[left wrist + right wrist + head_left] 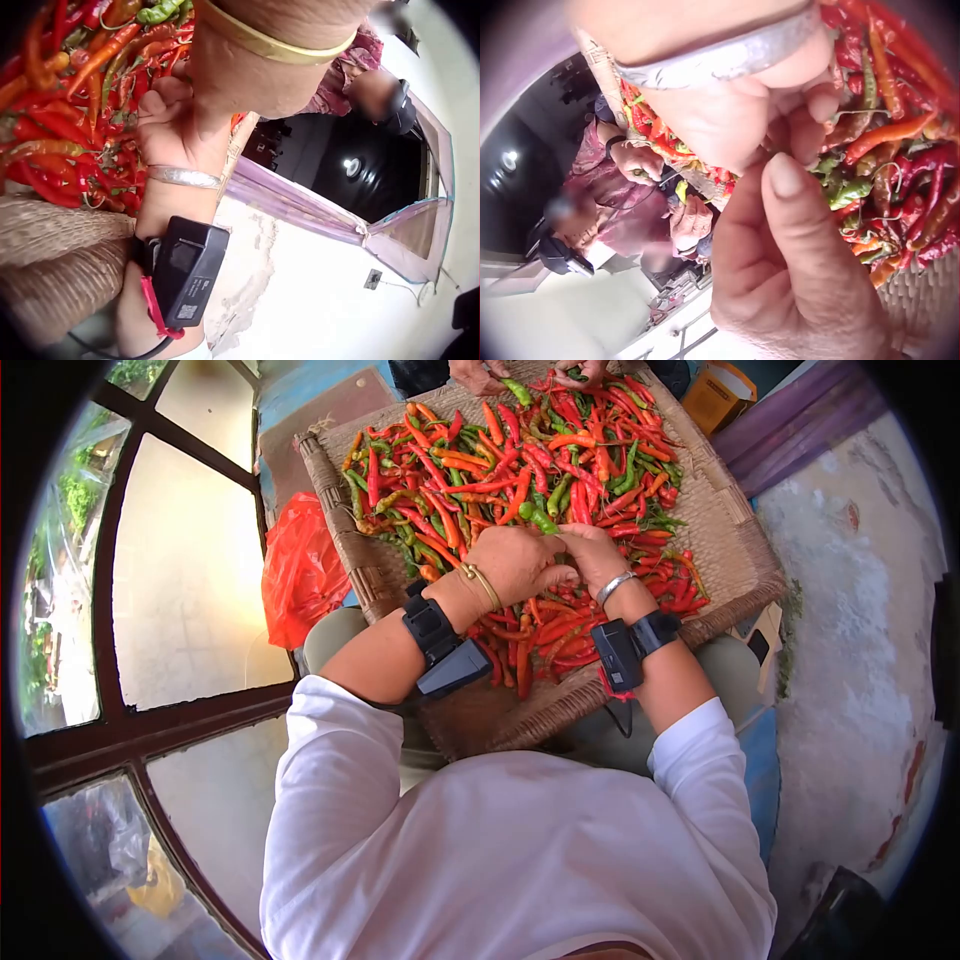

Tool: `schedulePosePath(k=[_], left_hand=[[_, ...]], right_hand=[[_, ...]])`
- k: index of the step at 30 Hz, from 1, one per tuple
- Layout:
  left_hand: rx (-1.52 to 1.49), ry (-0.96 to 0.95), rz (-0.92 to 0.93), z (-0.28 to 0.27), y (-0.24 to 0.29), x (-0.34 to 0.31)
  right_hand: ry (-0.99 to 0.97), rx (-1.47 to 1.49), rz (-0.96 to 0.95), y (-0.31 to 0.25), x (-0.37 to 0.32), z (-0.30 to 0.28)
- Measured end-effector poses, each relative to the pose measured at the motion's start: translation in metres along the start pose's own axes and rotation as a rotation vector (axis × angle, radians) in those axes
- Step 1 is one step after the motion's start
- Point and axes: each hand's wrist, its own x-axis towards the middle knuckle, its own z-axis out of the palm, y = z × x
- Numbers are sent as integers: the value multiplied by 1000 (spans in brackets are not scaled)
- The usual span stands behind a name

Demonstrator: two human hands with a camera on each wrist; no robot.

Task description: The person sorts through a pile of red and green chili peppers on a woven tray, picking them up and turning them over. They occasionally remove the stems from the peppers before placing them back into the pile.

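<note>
We're pinching a glossy green chilli (538, 518) with our left hand (515, 563) and right hand (597, 556), between the woven tan tray's (336, 520) side edges; probably light, slick, snappable, so we're favouring a soft grip near its stem.

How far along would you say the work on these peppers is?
No finished batch can be made out, so nothing is surely done. In hand: the left hand and right hand meet near a bright green pepper; their grip is hidden. Probably left: many slender red and green peppers on the tan woven tray, several with curled stems.
</note>
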Motion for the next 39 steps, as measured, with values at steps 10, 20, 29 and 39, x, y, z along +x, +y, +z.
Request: schedulePosePath(k=[10, 20, 29, 39], left_hand=[[207, -196, -116, 17, -44, 11], [300, -414, -122, 30, -45, 15], [185, -304, -96, 5, -24, 12], [-121, -127, -118, 10, -23, 11]], right_hand=[[111, -812, -172, -53, -25, -19], [122, -882, -127, -60, -36, -26], [287, 5, -427, -108, -13, -23], [-59, -110, -185, -26, -37, 3]])
